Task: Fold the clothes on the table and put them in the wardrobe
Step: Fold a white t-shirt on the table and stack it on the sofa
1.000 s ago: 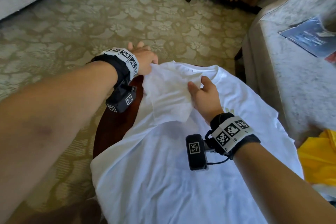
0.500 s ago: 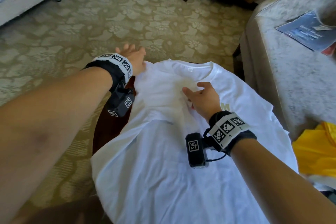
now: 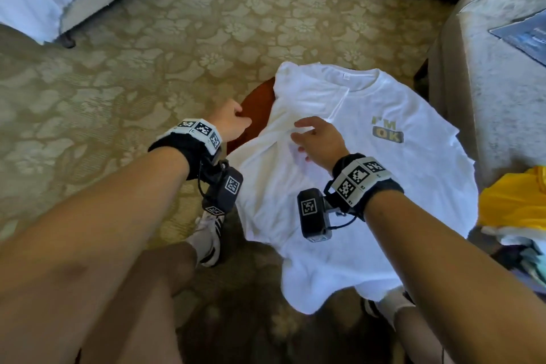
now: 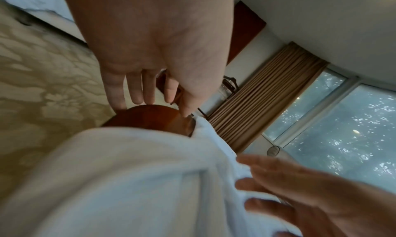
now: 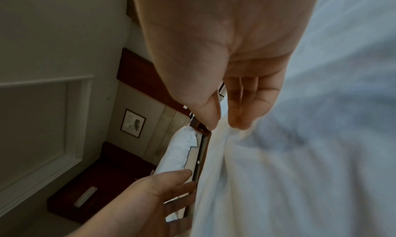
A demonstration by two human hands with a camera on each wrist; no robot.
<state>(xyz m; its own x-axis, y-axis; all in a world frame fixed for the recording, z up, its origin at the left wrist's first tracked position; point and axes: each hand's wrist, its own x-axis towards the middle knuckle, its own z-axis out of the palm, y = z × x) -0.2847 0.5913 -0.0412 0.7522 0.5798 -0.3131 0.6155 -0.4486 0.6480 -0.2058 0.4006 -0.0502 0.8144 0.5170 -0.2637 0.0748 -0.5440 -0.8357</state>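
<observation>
White T-shirt (image 3: 369, 186) printed "I'M OK", right hand (image 3: 320, 140) resting on it

Your wrists: black bands (image 3: 367, 186) with white square-code tags, black camera boxes (image 3: 314, 214), thin cable; white striped sneakers (image 3: 208, 239).
</observation>
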